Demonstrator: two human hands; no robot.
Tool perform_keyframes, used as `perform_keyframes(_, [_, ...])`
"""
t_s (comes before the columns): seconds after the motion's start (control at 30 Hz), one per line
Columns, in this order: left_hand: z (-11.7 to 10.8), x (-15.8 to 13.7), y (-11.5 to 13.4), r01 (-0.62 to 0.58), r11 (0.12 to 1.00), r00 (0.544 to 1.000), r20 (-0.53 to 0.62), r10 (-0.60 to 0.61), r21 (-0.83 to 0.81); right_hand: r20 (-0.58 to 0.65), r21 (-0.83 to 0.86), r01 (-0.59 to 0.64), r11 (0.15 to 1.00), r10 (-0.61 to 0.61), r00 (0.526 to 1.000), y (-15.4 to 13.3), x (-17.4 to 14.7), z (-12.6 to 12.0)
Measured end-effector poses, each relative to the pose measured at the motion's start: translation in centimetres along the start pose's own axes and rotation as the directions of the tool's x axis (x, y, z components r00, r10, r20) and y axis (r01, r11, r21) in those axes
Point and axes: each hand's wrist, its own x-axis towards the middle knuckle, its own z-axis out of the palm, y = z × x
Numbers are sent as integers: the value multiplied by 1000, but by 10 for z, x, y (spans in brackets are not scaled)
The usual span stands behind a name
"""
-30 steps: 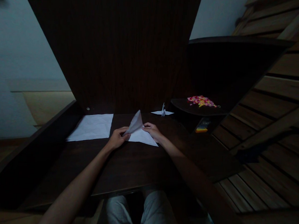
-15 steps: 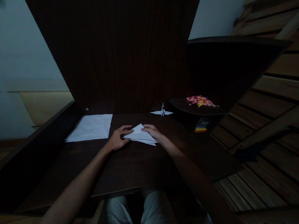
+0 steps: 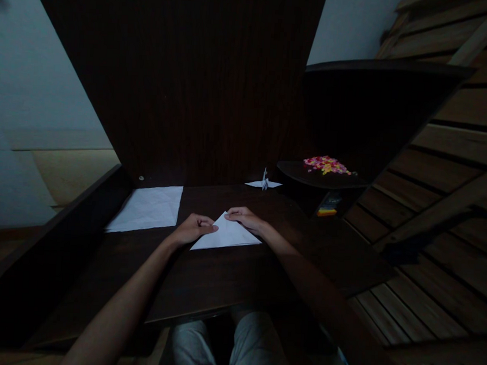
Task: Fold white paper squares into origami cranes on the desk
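Note:
A white sheet of paper [image 3: 229,236], folded into a triangle, is between my hands over the dark desk, its long edge toward me and its tip pointing away. My left hand [image 3: 192,228] grips the left slanted edge, thumb on top and fingers curled behind. On the right slanted edge near the tip, my right hand [image 3: 245,219] pinches the paper with its thumb on the upper face. The fingers under the paper are partly hidden. Beyond my right hand stands a folded paper crane [image 3: 264,183] with its wings spread.
White paper sheets [image 3: 150,207] lie at the desk's left. On a curved shelf [image 3: 297,172] at the right sits a heap of small pink, red and yellow pieces [image 3: 327,164]. A yellow item [image 3: 326,212] is below it. A dark raised panel [image 3: 48,248] borders the desk's left side.
The folded paper has come toward me and its layers now lie closer together, showing one wider triangle. Both hands have shifted slightly nearer with it.

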Motion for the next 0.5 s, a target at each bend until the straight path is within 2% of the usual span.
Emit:
perform_keyframes(0.1, [1, -3, 3, -8, 1000, 999, 38, 7, 4, -18, -31, 54, 998, -54, 998, -1, 0, 1])
perform_keyframes(0.23, [3, -3, 5, 9, 996, 993, 115, 1, -86, -41, -71, 95, 993, -98, 994, -3, 1, -1])
perform_keyframes(0.3, [2, -2, 4, 21, 992, 993, 121, -6, -127, -3, -61, 70, 996, -70, 998, -3, 0, -3])
perform_keyframes(0.43, [-3, -3, 5, 41, 987, 999, 10, -40, -153, 177, -36, -59, 998, 64, 982, -5, -5, -10])
perform_keyframes(0.5, [-7, -3, 6, 54, 984, 998, -26, -59, -167, 225, -44, -102, 994, 110, 968, -6, -7, -14])
